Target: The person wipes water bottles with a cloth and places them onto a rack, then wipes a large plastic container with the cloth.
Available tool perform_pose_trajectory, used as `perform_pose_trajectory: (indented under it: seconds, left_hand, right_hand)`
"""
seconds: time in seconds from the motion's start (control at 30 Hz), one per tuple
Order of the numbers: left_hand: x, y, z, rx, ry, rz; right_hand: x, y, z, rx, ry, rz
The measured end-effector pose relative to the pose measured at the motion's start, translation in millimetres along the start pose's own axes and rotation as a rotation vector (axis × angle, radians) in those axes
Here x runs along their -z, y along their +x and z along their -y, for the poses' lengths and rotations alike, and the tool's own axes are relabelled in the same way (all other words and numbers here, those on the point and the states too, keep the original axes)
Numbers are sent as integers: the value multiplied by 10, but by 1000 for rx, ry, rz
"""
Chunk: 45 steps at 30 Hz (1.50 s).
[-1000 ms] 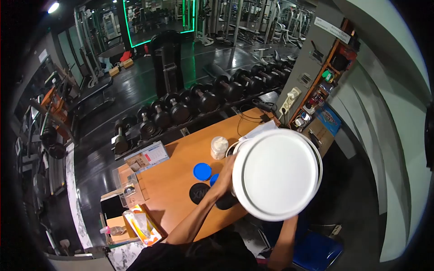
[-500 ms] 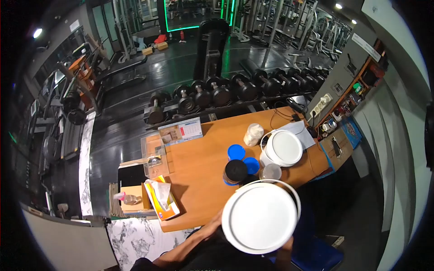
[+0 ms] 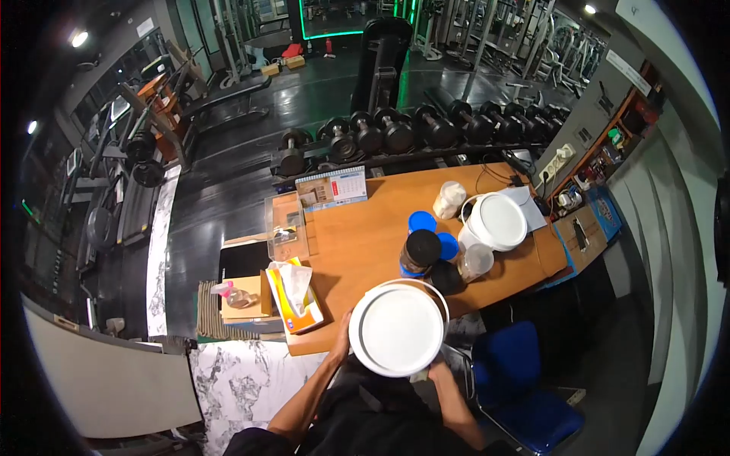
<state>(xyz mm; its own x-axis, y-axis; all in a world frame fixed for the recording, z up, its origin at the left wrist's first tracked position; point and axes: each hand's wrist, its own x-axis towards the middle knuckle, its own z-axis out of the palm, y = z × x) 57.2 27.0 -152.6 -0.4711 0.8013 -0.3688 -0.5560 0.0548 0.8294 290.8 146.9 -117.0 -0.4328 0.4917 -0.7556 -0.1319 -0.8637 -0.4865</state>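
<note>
A white lidded bucket (image 3: 398, 330) with a wire-like white handle is held upright in front of my body, at the near edge of the table. My left hand (image 3: 342, 339) grips its left side, with most of the fingers hidden by the bucket. Low on its right side, my right hand (image 3: 436, 371) holds it too, its fingers largely hidden. Just beyond stand a black-lidded jar (image 3: 423, 248), a clear plastic container (image 3: 477, 261) and a black round lid or jar (image 3: 447, 279). Blue lids (image 3: 422, 222) lie beside them.
A second white bucket (image 3: 500, 222) and a jar of pale contents (image 3: 450, 199) stand farther back on the wooden table (image 3: 357, 258). A tissue box (image 3: 295, 296) and calendar (image 3: 332, 190) are leftward. A blue chair (image 3: 508, 372) is at right; dumbbells (image 3: 397, 133) line the rack behind.
The bucket has moved left and away from the camera, still between both hands. My right hand and forearm have come more into view. The camera view has shifted, showing more of the chair.
</note>
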Motion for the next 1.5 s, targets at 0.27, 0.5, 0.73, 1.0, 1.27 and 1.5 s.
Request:
perform_pose_trajectory:
  seconds: [0.27,0.5,0.73,1.0,1.27,1.5]
  left_hand:
    - [150,149,-342,145,138,51]
    - [429,326,-373,133,241,75]
    - [452,356,-654,199,86,-6]
    - [357,288,-1266,-166,618,125]
    - [395,240,-1246,-178,470,150]
    - [306,49,-1504,-25,418,142]
  right_hand:
    - [28,528,-300,-7,-56,128]
    - [-124,833,-448,26,-20,125]
    - [-234,712,-507,152,-46,59]
    - [-25,423,-1228,60,636,63]
    - [-142,14,-1745,253,834,10]
    - [-363,-423,-1679,409,924,-24]
